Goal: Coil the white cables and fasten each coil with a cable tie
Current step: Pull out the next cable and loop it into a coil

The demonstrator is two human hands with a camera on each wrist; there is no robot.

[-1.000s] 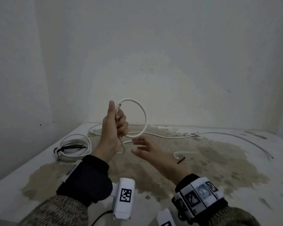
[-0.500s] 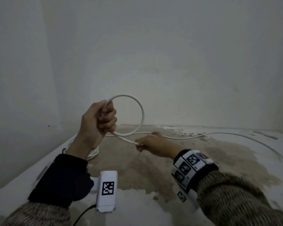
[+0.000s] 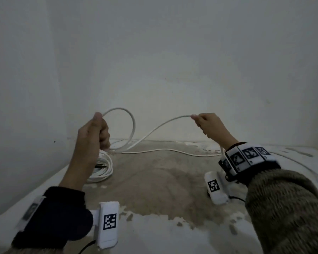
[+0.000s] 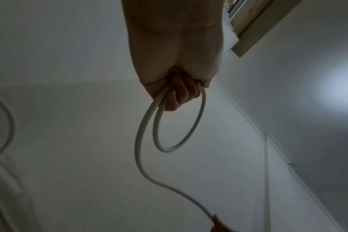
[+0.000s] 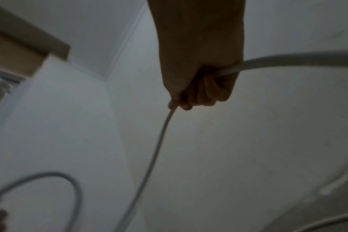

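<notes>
My left hand (image 3: 96, 131) is raised above the floor and grips one loop of a white cable (image 3: 133, 125); the left wrist view shows the fingers (image 4: 179, 95) curled round the loop (image 4: 197, 125). From that loop the cable arcs up to my right hand (image 3: 203, 122), which pinches it well to the right at the same height. In the right wrist view the cable (image 5: 159, 141) runs through the fist (image 5: 201, 92). The free length (image 3: 173, 150) trails over the floor behind. A finished white coil (image 3: 104, 169) with a dark tie lies on the floor by the left wall.
Walls close in at the left and back, forming a corner. The floor (image 3: 163, 189) has a large brown stained patch in the middle. Another thin white cable (image 3: 301, 165) lies along the right side.
My right hand has slid along the cable and drawn it up and out to the right, away from the left hand. The left hand still holds the loop.
</notes>
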